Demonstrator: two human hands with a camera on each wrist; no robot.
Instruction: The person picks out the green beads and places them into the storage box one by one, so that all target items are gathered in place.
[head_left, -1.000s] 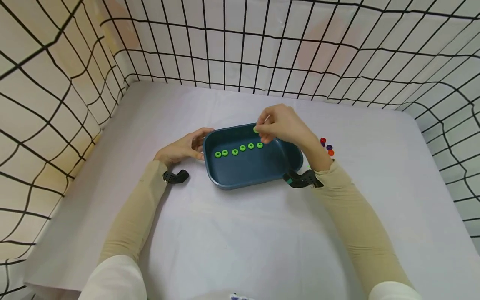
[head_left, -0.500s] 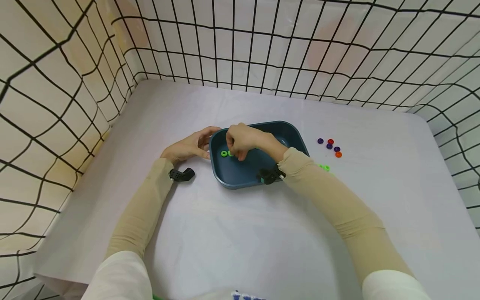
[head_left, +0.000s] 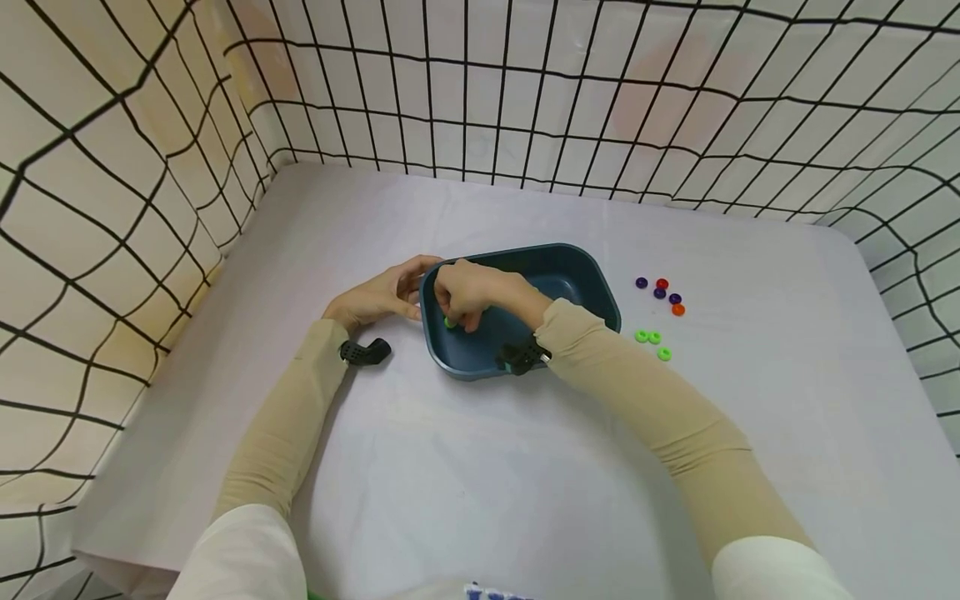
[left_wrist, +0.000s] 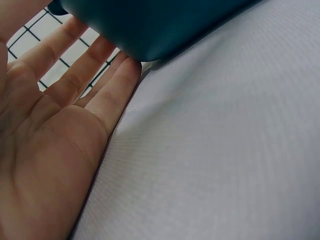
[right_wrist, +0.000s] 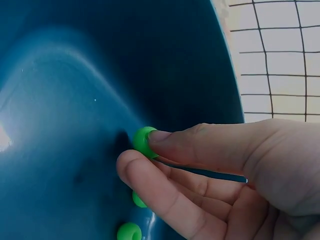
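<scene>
Inside the left end of a dark blue tray (head_left: pixel 566 271), my right hand (head_left: pixel 476 292) pinches a small green ring bead (right_wrist: pixel 139 143) between thumb and index finger. Right below it in the right wrist view, more green rings (right_wrist: pixel 123 233) lie on the tray floor, partly behind the fingers. My left hand (head_left: pixel 375 297) rests against the outside of the tray's left end. Its fingers (left_wrist: pixel 75 75) stretch out along the tray wall, fingertips right at its underside corner.
Right of the tray lie several small beads: purple (head_left: pixel 641 282), red (head_left: pixel 662 283) and orange (head_left: pixel 678 310). Closer to me are loose green rings (head_left: pixel 664 348). A black wire grid (head_left: pixel 480 92) borders the back and sides of the white-covered table (head_left: pixel 480 483).
My right hand has moved from above the tray's back edge, green ring in its fingers, down and left to the tray's left end, now covering most of the ring row. My left hand stays at the tray.
</scene>
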